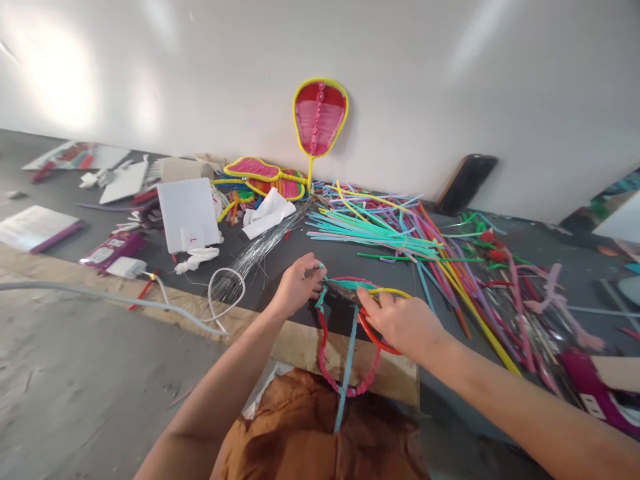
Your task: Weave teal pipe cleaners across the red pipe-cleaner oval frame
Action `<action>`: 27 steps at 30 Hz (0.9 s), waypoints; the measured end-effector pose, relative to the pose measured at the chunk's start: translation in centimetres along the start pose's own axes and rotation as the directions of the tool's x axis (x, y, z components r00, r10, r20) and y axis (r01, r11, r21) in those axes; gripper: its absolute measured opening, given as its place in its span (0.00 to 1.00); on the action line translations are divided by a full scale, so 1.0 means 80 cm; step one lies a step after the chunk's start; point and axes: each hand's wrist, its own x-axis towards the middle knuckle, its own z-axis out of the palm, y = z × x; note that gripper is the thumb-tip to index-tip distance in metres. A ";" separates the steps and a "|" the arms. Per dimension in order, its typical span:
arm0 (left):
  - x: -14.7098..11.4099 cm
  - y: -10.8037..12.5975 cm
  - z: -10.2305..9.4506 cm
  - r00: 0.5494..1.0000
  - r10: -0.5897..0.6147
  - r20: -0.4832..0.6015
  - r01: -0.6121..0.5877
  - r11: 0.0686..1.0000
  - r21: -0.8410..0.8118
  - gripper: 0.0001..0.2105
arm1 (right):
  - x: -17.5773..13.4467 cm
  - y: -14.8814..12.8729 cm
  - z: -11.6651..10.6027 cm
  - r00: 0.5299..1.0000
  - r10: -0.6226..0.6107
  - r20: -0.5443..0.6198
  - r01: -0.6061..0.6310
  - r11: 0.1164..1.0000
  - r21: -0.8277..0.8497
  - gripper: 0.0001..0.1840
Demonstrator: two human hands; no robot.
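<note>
My right hand (400, 323) is closed around a pair of pliers (344, 291) with a dark metal head and a red handle. Their jaws point left, to the edge of a pipe-cleaner loop (324, 347). The loop is pink and red, with teal wound along its upper part, and a light blue pipe cleaner (350, 360) runs down across it. At the loop's upper left, my left hand (300, 283) pinches the teal part between its fingertips, close to the plier tips. The exact spot between jaws and fingers is too small to make out.
Loose pipe cleaners (370, 232) and thin metal wires (260, 243) spread over the dark table. A yellow-edged pink paddle shape (321, 117) stands against the wall, near a leaning phone (466, 183). White cards (187, 213) and a white cable (227, 272) lie left.
</note>
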 end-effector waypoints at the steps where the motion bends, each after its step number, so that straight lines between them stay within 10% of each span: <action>1: 0.002 -0.001 -0.004 1.000 0.018 -0.015 -0.017 0.999 0.038 0.16 | 0.000 0.003 -0.001 1.000 0.008 -0.009 -0.008 1.000 0.002 0.25; 5: 0.005 0.006 -0.033 0.962 0.184 -0.200 -0.105 0.931 0.349 0.13 | -0.011 0.030 0.001 0.982 0.146 -0.115 -0.142 0.989 0.046 0.23; 10: -0.008 0.023 -0.052 0.906 0.325 -0.270 0.032 0.584 0.811 0.19 | -0.042 0.086 0.045 0.853 0.493 -0.169 -0.459 0.865 0.204 0.23; 16: -0.014 0.026 -0.014 0.954 0.276 0.118 -0.253 0.525 0.813 0.14 | -0.072 0.103 0.117 0.857 0.496 -0.141 -0.429 0.837 0.339 0.25; 22: -0.003 0.031 0.004 0.964 0.129 0.233 -0.266 0.548 0.793 0.10 | -0.070 0.098 0.103 0.882 0.422 -0.210 -0.333 0.873 0.357 0.17; 24: -0.001 0.036 0.004 0.970 0.105 0.219 -0.236 0.612 0.754 0.09 | -0.061 0.093 0.086 0.854 0.477 -0.209 -0.292 0.770 0.567 0.18; 27: 0.003 0.045 0.007 0.979 0.129 0.157 -0.202 0.690 0.695 0.08 | -0.039 0.080 0.067 0.922 0.386 -0.020 -0.126 0.349 0.929 0.23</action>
